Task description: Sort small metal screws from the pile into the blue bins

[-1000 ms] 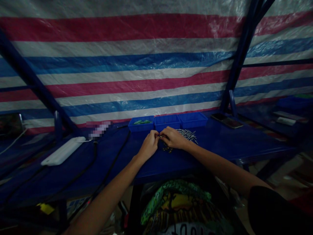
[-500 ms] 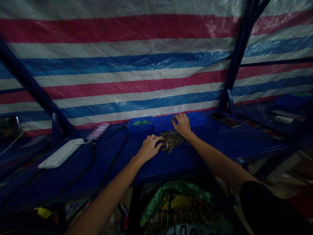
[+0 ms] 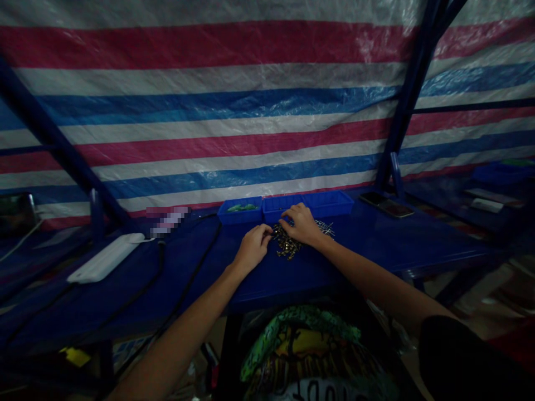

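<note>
A pile of small brass-coloured metal pieces (image 3: 288,247), perhaps screws, lies on the blue table (image 3: 368,245). Thin silver pins (image 3: 326,227) are scattered at its right side. At the pile's left edge my left hand (image 3: 253,245) is closed, thumb and forefinger pinching a small dark metal piece. My right hand (image 3: 301,225) is over the pile, fingers curled and thumb drawn toward them; what they hold is too small to make out. Behind the pile stand a blue tray (image 3: 330,205) with compartments and a smaller blue tray (image 3: 225,216) holding green pieces.
A white power strip (image 3: 106,259) and black cables (image 3: 196,267) lie to the left. Phones (image 3: 387,205) rest at the right beside a blue frame post (image 3: 403,111). A striped plastic sheet (image 3: 234,139) hangs behind the table.
My right hand has moved from the tray's front edge down and left over the pile, uncovering the silver pins. My left hand's fingers have drawn together into a pinch.
</note>
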{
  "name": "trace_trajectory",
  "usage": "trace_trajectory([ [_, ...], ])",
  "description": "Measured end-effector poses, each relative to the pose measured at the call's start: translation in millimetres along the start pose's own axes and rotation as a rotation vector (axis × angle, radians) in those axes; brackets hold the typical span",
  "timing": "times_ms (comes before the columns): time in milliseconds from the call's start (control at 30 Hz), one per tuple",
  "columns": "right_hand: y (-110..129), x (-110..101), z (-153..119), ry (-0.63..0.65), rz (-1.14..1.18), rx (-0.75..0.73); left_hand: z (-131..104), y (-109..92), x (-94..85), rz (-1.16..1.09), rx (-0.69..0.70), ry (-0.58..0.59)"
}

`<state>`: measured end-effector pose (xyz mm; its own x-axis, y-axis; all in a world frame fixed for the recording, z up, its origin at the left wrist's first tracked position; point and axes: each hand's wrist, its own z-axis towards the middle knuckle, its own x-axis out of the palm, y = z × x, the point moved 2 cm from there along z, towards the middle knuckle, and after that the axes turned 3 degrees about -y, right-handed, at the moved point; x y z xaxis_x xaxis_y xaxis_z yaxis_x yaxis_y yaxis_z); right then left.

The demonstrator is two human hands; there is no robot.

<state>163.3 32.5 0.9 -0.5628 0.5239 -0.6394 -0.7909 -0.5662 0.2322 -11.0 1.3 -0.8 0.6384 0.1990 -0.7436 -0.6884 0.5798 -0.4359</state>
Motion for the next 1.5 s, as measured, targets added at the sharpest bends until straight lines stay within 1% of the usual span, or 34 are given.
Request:
trace_trajectory([
  [100,20.3,-0.2,-6.0,0.150,0.095,-0.171,2.7,3.4,-3.6,-0.151,-0.127,-0.104],
  [167,27.0,-0.4,-8.3,0.194,0.125,-0.219,4.2,6.1,-5.1,-0.229,-0.204,-0.139],
  [233,29.2,-0.2,-9.2,0.198,0.136,-0.230,5.3,7.9,-5.4,-0.292,-0.234,-0.144],
  [367,28.5,1.3,-9.0,0.176,0.124,-0.238,5.7,7.9,-2.8,-0.391,-0.227,-0.110],
  [667,29.1,-2.1,-8.1,0.161,0.119,-0.236,5.7,3.2,-2.3,-0.413,-0.240,-0.080],
  [767,30.6,-3.9,-8.1,0.158,0.118,-0.232,5.6,2.7,-1.7,-0.415,-0.233,-0.092],
  [900,26.6,-6.0,-6.1,0.110,0.165,-0.219,4.4,0.6,-4.5,-0.307,-0.243,-0.142],
  [967,18.7,-7.8,-3.2,0.048,0.195,-0.168,3.4,-1.0,-6.8,-0.221,-0.237,-0.156],
  [1000,13.1,-9.1,-1.2,0.003,0.211,-0.127,2.9,-2.0,-7.2,-0.170,-0.215,-0.144],
  [1167,-20.0,-18.9,11.2,-0.261,0.253,0.091,-1.7,-8.3,-1.1,0.106,0.025,0.056],
  [1267,-34.8,-21.4,19.4,-0.363,0.202,0.164,-3.6,-9.7,1.5,0.194,0.057,0.102],
  [1367,-43.8,-17.8,27.1,-0.396,0.099,0.182,-3.1,-9.8,1.0,0.286,0.035,0.130],
  [1433,-47.0,-13.0,30.4,-0.369,0.009,0.192,-2.2,-9.8,-0.1,0.339,0.014,0.148],
  [1500,-46.8,-7.9,30.9,-0.308,-0.071,0.204,-1.5,-10.0,-0.8,0.379,-0.008,0.162],
])
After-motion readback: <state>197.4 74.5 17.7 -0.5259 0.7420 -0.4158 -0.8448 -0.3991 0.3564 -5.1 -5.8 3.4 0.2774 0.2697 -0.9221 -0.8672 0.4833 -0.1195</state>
